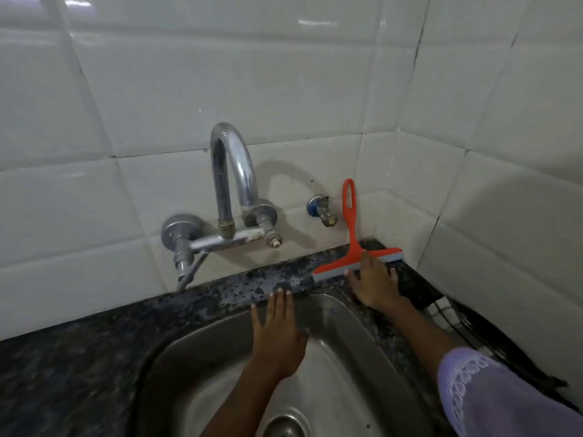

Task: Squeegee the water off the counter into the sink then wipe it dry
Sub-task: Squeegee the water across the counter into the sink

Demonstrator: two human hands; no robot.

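head view looks down on a steel sink set in a dark speckled counter, with white tile wall behind and to the right. the squeegee stands on the narrow counter strip behind the sink, near the right corner: its orange handle rises up against the tiles, its blade lies along the stone. the right hand reaches over the sink's far right corner, fingers spread flat and apart, fingertips touching the blade and the base of the handle; it is not closed around the squeegee. the left hand lies open over the sink's back rim, fingers straight and close together, tips resting on the counter strip, holding nothing. water beads and pale wet patches show on the strip between the two hands. a chrome tap curves out of the wall above the left hand, and a small valve sits just left of the handle. a lilac sleeve covers the right forearm. a black wire rack sits at the right edge.
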